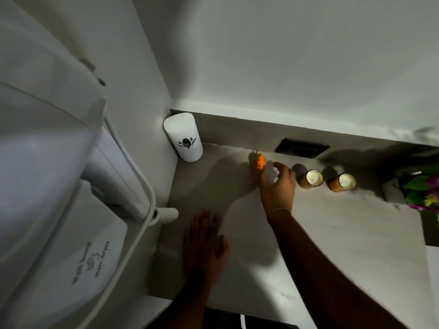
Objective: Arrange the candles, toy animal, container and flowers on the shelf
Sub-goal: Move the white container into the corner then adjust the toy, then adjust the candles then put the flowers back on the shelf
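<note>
Right hand (277, 186) reaches across the shelf (332, 233), fingers curled, thumb and fingertips closed on the lower end of the toy animal (258, 163). Toy is small, orange with dark stripes, apparently a tiger; finish and finer shape too small to tell. Its long axis runs from the fingers away toward the back wall, far end pointing at the wall, close to the back edge of the shelf. Whether it touches the surface cannot be told.

Left hand (204, 243) lies flat, palm down, fingers extended and together, released, holding nothing, on the near part of the shelf.

Shelf surface is smooth, pale grey, matt, with faint specks.

Just right of the right hand stand two candles, near candle (314, 178) and far candle (345, 182), in a row parallel to the wall. Both are short cylinders, amber sides, pale flat wax tops, upright, slightly apart.

Flowers (425, 193) sit at the right edge of view, purple blooms with green leaves, partly cut off.

Container (183, 136) stands upright in the left back corner: white, smooth, rounded-oval column bearing a dark emblem.

Dark rectangular wall plate (301, 148) is set low in the back wall behind the toy.

Wall-mounted white plastic hair dryer (71, 186) with cord occupies the left wall
</note>
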Action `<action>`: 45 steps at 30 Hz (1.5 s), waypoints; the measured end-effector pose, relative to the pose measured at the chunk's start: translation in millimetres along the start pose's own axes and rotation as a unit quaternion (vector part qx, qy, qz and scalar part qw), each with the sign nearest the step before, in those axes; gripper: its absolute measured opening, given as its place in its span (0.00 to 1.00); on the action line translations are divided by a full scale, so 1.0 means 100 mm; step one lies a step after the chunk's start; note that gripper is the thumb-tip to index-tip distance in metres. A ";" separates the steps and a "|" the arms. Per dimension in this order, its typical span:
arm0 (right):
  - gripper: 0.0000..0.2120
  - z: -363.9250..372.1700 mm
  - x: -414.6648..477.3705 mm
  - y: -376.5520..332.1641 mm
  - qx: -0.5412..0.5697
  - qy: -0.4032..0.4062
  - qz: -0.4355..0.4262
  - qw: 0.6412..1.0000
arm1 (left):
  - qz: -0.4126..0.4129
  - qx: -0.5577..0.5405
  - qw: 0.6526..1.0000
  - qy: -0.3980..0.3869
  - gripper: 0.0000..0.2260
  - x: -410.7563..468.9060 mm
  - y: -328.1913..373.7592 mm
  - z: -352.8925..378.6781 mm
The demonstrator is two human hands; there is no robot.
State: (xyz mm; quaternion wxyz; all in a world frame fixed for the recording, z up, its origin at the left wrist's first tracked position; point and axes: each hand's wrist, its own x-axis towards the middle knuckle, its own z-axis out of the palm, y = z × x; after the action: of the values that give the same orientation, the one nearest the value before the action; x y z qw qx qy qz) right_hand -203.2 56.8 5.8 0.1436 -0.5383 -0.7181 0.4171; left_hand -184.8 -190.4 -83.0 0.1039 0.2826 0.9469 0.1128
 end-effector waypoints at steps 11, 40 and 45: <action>0.22 0.80 0.20 -0.22 -0.029 -0.092 0.007 0.995 | 0.011 0.007 1.000 -0.002 0.35 -0.01 -0.04 0.02; 0.34 -0.42 0.41 0.92 0.109 0.054 0.175 0.977 | 0.112 0.010 0.992 -0.064 0.37 0.23 0.63 0.14; 0.27 -0.26 0.57 0.81 0.046 -0.021 0.074 0.996 | 0.103 0.011 0.994 -0.040 0.37 0.20 0.64 0.22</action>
State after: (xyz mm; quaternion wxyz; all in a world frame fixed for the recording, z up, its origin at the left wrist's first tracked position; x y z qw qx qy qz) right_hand -154.4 125.4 -53.1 0.1219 -0.5744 -0.6590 0.4701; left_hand -162.4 -123.7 -88.8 0.1268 0.3844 0.9088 0.1012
